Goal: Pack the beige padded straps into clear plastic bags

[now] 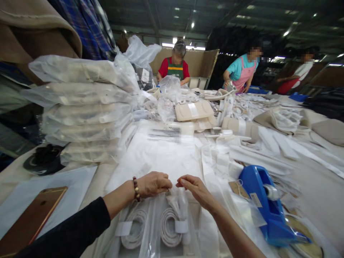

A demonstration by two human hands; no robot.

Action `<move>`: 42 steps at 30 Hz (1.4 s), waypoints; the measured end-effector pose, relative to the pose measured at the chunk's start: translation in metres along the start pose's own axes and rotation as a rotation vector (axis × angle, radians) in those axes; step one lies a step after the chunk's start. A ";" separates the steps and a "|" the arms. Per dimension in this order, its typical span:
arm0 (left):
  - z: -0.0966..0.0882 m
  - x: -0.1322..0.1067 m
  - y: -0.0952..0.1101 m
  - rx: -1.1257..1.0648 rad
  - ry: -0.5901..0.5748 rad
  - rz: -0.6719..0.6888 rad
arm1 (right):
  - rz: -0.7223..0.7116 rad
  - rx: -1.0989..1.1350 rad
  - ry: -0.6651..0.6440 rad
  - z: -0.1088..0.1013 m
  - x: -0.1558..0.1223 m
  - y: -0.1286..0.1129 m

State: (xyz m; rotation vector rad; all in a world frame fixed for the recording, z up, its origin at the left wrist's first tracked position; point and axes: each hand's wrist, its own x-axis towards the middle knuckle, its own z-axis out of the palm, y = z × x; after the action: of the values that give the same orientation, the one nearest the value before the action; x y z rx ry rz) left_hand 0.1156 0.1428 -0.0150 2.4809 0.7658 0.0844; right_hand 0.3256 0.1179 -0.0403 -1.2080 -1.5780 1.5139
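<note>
My left hand point(156, 184), with a beaded bracelet at the wrist, is closed in a pinch at the top of a clear plastic bag point(152, 229). My right hand point(195, 187) is just to the right, its fingers loosely bent and a little apart, with nothing visible in them. Under my hands lie two coiled whitish straps, a left coil point(133, 229) and a right coil point(171, 227), each with a white paper band. Plastic covers them at least in part. Beyond my hands is a stack of flat clear bags point(163, 154) with dark print.
Packed clear bags point(88, 113) are piled at left, behind a phone point(34, 218). A blue tape dispenser point(264, 204) stands at right. Beige banded pieces point(195, 110) and loose plastic cover the table's far part. Several people point(174, 68) work beyond.
</note>
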 end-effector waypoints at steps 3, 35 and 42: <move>-0.003 -0.002 0.004 0.008 -0.016 0.021 | -0.025 -0.083 -0.003 -0.007 -0.004 0.002; -0.010 -0.016 0.022 0.456 0.138 0.189 | -0.134 0.021 -0.167 0.009 0.006 -0.024; -0.015 -0.028 0.042 0.340 0.352 0.250 | -0.045 0.142 -0.463 0.017 0.021 -0.024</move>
State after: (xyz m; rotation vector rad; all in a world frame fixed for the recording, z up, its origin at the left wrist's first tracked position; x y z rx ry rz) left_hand 0.1101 0.1060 0.0223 2.9226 0.6442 0.5342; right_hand 0.2979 0.1328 -0.0218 -0.7712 -1.7309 1.9371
